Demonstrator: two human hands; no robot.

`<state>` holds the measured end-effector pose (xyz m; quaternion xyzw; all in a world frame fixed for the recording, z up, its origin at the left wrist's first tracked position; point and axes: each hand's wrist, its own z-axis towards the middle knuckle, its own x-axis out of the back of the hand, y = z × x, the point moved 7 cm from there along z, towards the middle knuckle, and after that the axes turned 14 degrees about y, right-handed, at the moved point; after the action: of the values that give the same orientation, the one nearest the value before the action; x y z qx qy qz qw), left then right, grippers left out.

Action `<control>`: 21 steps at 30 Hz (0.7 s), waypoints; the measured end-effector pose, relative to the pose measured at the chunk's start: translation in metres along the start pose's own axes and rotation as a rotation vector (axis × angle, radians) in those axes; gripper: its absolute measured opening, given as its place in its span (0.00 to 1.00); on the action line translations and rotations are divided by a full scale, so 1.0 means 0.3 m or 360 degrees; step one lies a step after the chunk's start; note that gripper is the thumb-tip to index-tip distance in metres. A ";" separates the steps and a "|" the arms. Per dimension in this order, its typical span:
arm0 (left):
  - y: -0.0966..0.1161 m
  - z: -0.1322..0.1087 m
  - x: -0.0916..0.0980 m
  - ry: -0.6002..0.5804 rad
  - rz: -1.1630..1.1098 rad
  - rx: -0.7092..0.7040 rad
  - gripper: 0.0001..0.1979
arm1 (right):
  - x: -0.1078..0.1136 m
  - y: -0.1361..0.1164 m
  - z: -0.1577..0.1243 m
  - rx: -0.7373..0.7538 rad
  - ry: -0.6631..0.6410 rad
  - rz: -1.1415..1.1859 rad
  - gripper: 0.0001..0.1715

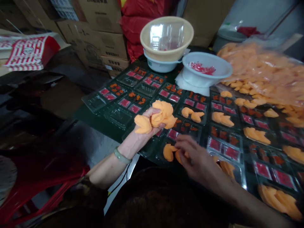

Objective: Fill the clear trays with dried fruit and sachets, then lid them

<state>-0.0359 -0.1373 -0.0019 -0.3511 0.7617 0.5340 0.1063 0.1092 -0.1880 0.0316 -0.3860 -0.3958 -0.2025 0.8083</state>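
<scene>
My left hand [154, 122], a pale green bangle on its wrist, is closed around several orange folded cookies [163, 112] shaped like fortune cookies. One more orange cookie [142, 124] rests against the base of its thumb. Lower and to the right, my right hand [190, 153] is slightly blurred, its fingers closed on an orange cookie [179, 156] in the near end of a clear plastic tray. Beside that piece lies another cookie [168, 152]. The tray's other compartments hold red square packets [173, 134] and small brown-orange pieces [186, 125].
Rows of similar clear trays [118, 116] cover the dark green table [95, 126]. At the back stand a stacked beige basin [143, 39] and a pale basin [187, 68] with red packets. A large plastic bag of orange cookies [263, 69] lies at right; cardboard boxes [104, 41] stand behind.
</scene>
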 end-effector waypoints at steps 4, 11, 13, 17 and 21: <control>0.020 0.016 -0.003 -0.0114 0.0133 -0.0145 0.22 | 0.099 0.089 0.143 -0.0470 0.0607 0.0118 0.23; -0.043 0.100 -0.044 -0.0202 -0.0021 0.0457 0.14 | -0.024 0.127 0.319 -0.0820 0.0333 0.0868 0.14; -0.054 0.109 -0.046 -0.0147 -0.0191 0.0640 0.13 | -0.039 0.148 0.329 -0.1011 0.0382 0.1161 0.14; -0.060 0.144 -0.032 0.0066 -0.0438 0.0761 0.09 | 0.000 0.234 0.380 -0.1180 0.0795 0.1417 0.14; -0.027 0.187 -0.002 0.0226 -0.0498 0.0675 0.10 | 0.010 0.344 0.465 -0.1123 0.0762 0.1303 0.19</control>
<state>-0.0422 -0.0888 -0.0304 -0.4710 0.7987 0.3136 0.2049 0.1090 -0.0147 0.0403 -0.6964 0.0702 -0.0750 0.7103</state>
